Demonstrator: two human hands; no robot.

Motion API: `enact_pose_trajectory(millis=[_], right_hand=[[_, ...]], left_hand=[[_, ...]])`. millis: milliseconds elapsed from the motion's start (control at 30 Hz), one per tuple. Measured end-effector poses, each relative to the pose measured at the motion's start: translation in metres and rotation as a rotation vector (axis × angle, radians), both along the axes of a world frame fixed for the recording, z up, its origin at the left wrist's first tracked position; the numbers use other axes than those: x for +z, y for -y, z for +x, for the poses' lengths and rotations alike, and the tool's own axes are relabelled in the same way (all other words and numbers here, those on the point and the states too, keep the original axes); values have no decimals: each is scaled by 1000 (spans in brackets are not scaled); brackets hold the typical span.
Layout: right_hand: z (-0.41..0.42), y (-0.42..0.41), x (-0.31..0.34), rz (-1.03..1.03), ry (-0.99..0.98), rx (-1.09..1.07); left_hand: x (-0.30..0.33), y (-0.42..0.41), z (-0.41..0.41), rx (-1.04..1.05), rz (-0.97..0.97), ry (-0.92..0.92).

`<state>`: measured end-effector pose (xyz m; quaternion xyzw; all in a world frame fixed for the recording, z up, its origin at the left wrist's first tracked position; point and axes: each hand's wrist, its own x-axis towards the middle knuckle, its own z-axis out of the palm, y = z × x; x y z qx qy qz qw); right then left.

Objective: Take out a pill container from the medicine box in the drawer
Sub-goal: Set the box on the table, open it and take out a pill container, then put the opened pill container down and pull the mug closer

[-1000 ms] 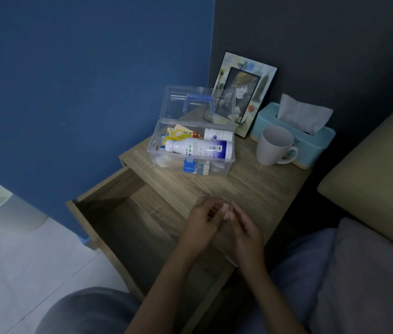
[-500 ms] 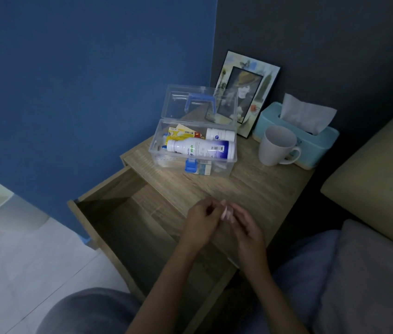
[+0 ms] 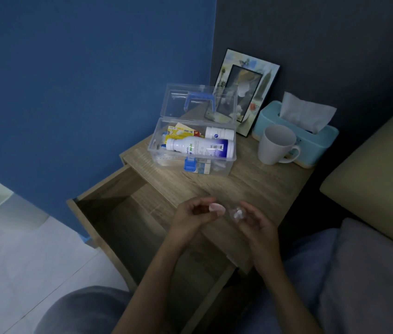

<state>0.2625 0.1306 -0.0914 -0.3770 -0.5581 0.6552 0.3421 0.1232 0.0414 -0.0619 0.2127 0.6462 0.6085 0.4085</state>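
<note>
— What are you working over?

— Your wooden nightstand (image 3: 251, 189), set in the corner of the walls, with its drawer (image 3: 128, 227) pulled open toward you.

— And on its top?

— The clear medicine box (image 3: 192, 150) stands near the left rear, lid raised. Behind and just right of it, a picture frame (image 3: 247, 92) leans on the wall. You have a white mug (image 3: 276, 144) at the right, in front of a light blue tissue box (image 3: 296, 133); you can't tell if they touch.
</note>
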Motion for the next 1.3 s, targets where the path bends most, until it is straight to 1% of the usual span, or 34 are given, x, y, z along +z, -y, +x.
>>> enact_pose_trajectory(millis=[133, 200, 300, 400, 467, 533, 633, 800, 967, 1200, 1300], right_hand=[[6, -4, -2, 81, 51, 47], [9, -6, -3, 112, 86, 56], [10, -9, -3, 203, 215, 81], [11, -12, -6, 426, 394, 95], [11, -10, -7, 516, 456, 101], [10, -8, -9, 521, 450, 89], [10, -7, -13, 479, 463, 99], [11, -8, -21, 514, 578, 171], [8, -8, -21, 638, 606, 200], [9, -8, -21, 642, 619, 231], [9, -9, -19, 644, 596, 225]], left_hand=[[-1, 1, 0, -25, 35, -111], [-3, 1, 0, -40, 38, -137], [-8, -3, 1, -59, 18, -221], [-15, -5, 1, -90, -12, -428], [-21, -6, 1, -138, -9, -636], [-26, -7, 0, -182, -31, -819], [-33, -9, -3, -219, -92, -948], [-42, -9, -3, -300, -108, -972], [-46, -9, -2, -336, -122, -985], [-46, -9, 0, -384, -188, -1059], [-45, -7, 0, -416, -202, -1065]])
